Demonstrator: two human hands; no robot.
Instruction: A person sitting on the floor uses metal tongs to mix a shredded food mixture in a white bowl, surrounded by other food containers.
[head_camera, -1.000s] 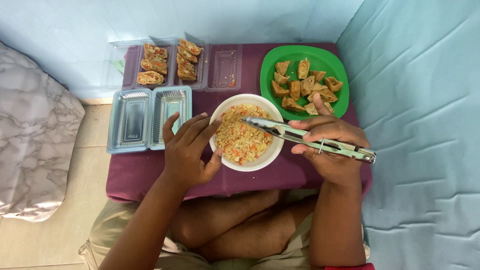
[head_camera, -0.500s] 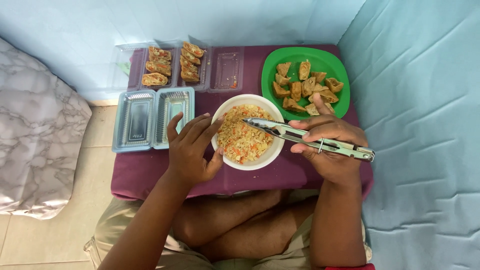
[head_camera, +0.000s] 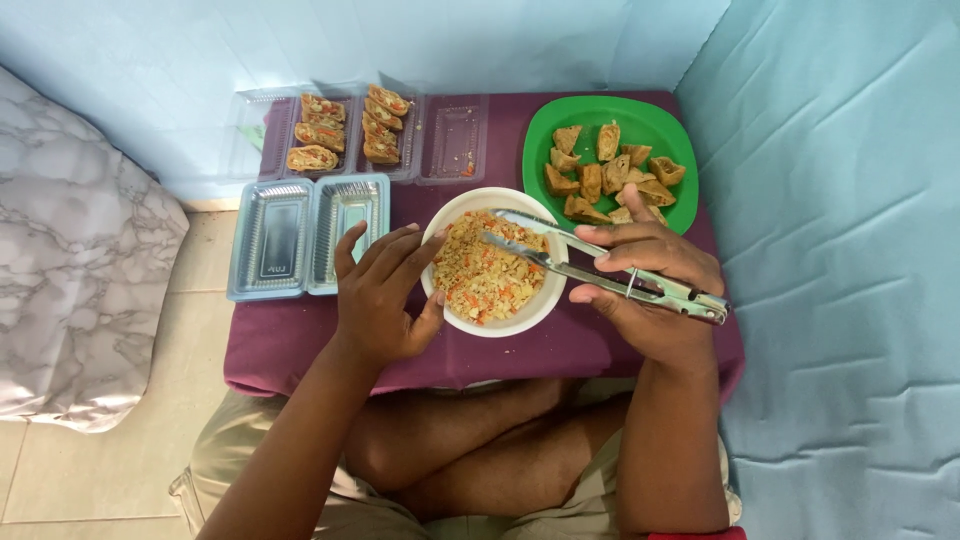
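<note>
Metal tongs (head_camera: 600, 262) are held over the round white bowl of orange-flecked fried rice (head_camera: 492, 262), tips resting in the food.

The tongs are gripped firmly in the right hand (head_camera: 650, 290), arms slightly parted; the bowl's left rim is steadied by the left hand (head_camera: 385, 295), fingers spread. The bowl is set mid-table on the purple cloth (head_camera: 280, 345). Beyond it, a green plate of fried tofu pieces (head_camera: 610, 170) is seen; to the left, clear plastic trays (head_camera: 305, 235), two of them bare.

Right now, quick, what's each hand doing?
Left hand: open, cupping the side of the bowl.
Right hand: closed around tongs, tips over the filling.
</note>
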